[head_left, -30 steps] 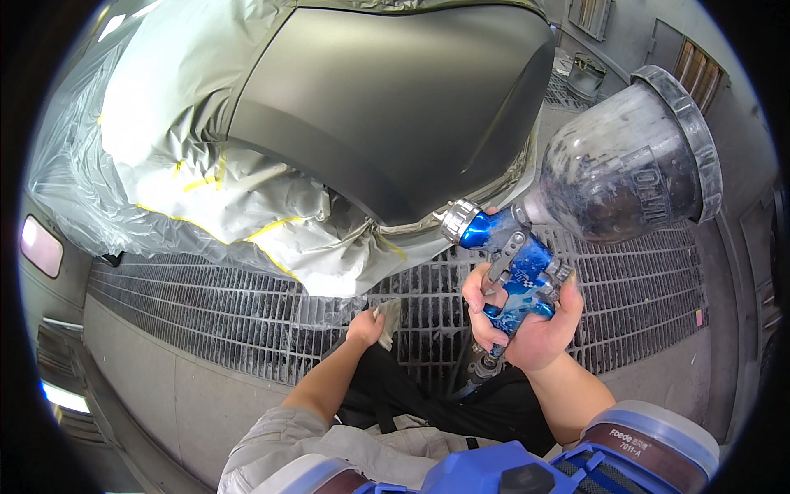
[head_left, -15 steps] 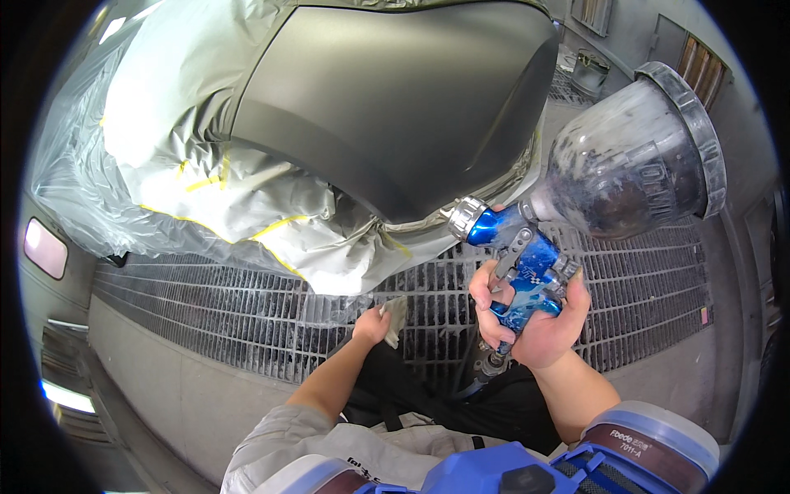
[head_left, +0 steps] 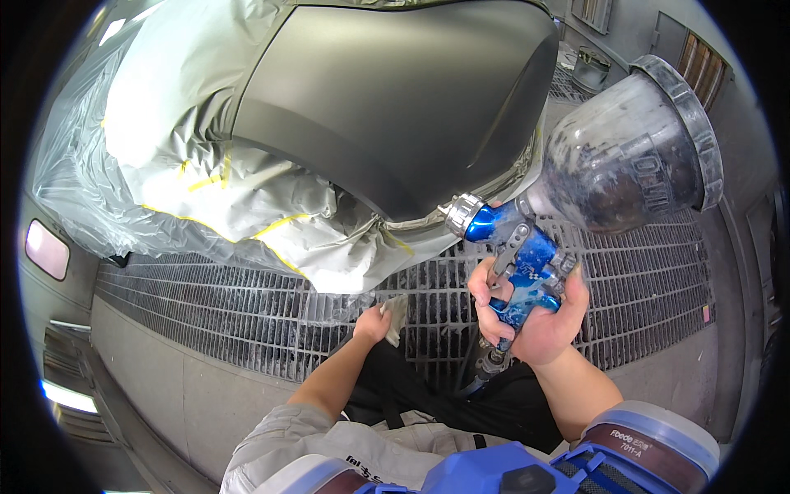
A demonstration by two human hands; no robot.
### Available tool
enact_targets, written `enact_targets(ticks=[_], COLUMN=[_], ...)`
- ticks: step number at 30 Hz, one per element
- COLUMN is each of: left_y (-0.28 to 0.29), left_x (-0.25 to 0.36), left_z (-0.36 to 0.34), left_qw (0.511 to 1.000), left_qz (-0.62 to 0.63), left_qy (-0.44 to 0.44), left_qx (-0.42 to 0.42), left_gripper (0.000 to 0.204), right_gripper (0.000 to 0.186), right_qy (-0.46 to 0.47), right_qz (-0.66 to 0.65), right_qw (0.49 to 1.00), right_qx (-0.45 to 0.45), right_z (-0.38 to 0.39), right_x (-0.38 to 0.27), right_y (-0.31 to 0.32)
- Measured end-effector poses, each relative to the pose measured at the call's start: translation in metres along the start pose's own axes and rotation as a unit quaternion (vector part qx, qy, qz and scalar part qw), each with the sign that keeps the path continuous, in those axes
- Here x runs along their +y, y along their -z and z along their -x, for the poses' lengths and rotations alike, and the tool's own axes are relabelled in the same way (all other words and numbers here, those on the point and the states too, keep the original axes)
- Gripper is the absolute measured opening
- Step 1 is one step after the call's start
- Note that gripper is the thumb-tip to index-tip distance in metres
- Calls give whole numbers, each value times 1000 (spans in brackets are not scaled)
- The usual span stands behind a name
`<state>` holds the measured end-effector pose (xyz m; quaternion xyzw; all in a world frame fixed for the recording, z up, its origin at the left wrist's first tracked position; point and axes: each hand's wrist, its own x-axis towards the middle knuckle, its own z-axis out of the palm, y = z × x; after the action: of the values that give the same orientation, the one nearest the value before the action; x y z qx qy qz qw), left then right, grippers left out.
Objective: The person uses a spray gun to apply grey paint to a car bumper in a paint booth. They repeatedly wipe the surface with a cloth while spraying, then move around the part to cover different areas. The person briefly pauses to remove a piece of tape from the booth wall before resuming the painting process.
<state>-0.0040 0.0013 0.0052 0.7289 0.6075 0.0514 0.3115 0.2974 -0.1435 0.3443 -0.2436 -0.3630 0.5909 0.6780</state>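
Observation:
My right hand (head_left: 539, 325) grips a blue spray gun (head_left: 531, 263) with a silver nozzle and a large, smudged translucent cup (head_left: 621, 156) on top; a hose fitting (head_left: 494, 361) hangs from its handle. The nozzle is angled left, in front of a matte dark-grey car body panel (head_left: 395, 103); the gap between them is unclear. My left hand (head_left: 370, 326) is closed on a pale cloth (head_left: 393, 321), low beside my dark-clad legs. Around the panel, pale masking sheet (head_left: 156, 123) with yellow tape covers the car, and clear plastic (head_left: 74, 173) drapes farther left.
Metal floor grating (head_left: 642, 288) runs under the car and around my feet, bordered by grey flooring (head_left: 189, 362). A metal can (head_left: 591, 70) stands at the back right near a wall vent (head_left: 699, 62). A blue respirator (head_left: 485, 469) fills the lower edge of view.
The spray gun and my right hand have shifted slightly up and to the right since a second ago. My left hand and cloth sit marginally higher and farther right in the picture, grip unchanged.

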Motion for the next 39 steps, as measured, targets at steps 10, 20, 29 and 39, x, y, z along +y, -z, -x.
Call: enact_targets(ticks=[10, 20, 29, 39], left_y=[-5, -3, -4, 1], left_x=[-9, -2, -4, -2], left_z=[-3, -2, -3, 2], left_qw=[1000, 1000, 1000, 1000], left_qz=[2, -4, 4, 8], left_qy=[-4, 8, -1, 3], left_qx=[4, 0, -2, 8], left_gripper=[53, 53, 54, 54], right_gripper=[106, 107, 101, 103], right_qy=[-1, -7, -8, -4], right_qz=[7, -15, -23, -18], right_qw=[1000, 1000, 999, 997], right_qx=[-22, -16, -34, -73], right_z=[0, 0, -2, -5], right_x=[2, 2, 3, 5], right_y=[5, 5, 9, 10])
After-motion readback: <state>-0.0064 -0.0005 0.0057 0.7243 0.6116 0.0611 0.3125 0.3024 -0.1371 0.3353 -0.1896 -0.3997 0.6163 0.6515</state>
